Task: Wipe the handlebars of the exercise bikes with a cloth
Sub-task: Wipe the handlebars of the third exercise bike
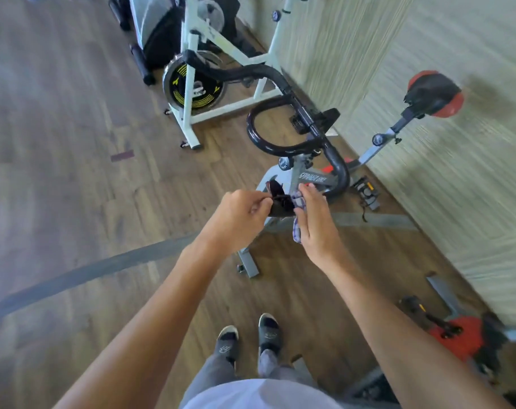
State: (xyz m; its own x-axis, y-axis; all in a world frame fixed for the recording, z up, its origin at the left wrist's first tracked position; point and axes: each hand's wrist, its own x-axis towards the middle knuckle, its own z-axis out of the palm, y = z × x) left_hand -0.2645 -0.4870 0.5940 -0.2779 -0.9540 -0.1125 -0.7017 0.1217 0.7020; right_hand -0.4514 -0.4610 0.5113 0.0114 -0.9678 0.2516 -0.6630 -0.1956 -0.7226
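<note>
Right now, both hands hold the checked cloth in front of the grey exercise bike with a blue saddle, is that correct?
Not quite: the head view shows the grey exercise bike has a red and black saddle, not blue. Both hands, left and right, do hold the checked cloth.

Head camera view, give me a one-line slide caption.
Both hands hold a checked cloth at the grey exercise bike's handlebar.

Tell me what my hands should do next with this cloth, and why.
Probably lift the cloth to the black handlebar just ahead. The left hand pinches one end, the right hand holds the other, and the cloth touches no bar yet.
</note>
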